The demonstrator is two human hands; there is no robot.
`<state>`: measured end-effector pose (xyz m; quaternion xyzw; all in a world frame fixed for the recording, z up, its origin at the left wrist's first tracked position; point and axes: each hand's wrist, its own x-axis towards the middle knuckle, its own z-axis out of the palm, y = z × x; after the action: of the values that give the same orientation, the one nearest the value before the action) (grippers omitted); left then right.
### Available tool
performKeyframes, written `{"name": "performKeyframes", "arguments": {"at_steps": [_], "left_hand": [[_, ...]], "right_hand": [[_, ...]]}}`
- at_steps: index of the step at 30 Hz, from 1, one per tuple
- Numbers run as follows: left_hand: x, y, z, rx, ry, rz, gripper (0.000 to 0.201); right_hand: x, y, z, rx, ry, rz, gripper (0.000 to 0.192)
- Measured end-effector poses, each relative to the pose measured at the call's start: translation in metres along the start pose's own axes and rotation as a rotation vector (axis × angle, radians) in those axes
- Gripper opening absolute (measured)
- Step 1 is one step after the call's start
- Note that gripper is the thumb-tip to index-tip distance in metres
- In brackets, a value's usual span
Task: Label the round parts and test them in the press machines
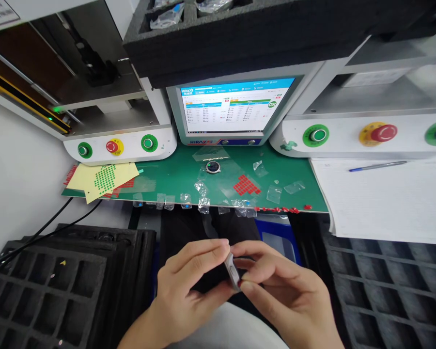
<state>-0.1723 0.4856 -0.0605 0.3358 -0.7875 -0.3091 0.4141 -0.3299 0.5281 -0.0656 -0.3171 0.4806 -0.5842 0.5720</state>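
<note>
Both my hands meet low in the middle of the head view, over my lap. My left hand (189, 286) and my right hand (276, 286) pinch a small round silver watch case (232, 270) between their fingertips, seen edge-on. A second round watch case (213, 167) lies on the green mat (174, 174) in front of the monitor, on a clear film. Small clear plastic films (203, 203) lie scattered along the mat's front edge.
A monitor (234, 106) shows a results screen with a green OK mark. Machines with green and red buttons (112, 146) stand left and right. Black foam trays (47, 286) flank my lap. A paper sheet with a pen (378, 166) lies right. Red stickers (246, 185) sit on the mat.
</note>
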Motion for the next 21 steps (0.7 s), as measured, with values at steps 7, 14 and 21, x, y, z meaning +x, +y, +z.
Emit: {"name": "performKeyframes", "arguments": {"at_steps": [7,14,21], "left_hand": [[0.001,-0.006,-0.001,0.025,-0.029,0.045,0.043],[-0.005,-0.014,-0.002,-0.272,-0.123,-0.060,0.053],[-0.007,-0.025,0.013,-0.788,-0.070,-0.304,0.058]], "right_hand": [[0.019,0.014,-0.007,0.324,-0.225,0.193,0.020],[0.023,0.021,-0.003,0.393,-0.305,0.365,0.072],[0.018,0.024,0.007,0.401,-0.286,0.383,0.072]]}}
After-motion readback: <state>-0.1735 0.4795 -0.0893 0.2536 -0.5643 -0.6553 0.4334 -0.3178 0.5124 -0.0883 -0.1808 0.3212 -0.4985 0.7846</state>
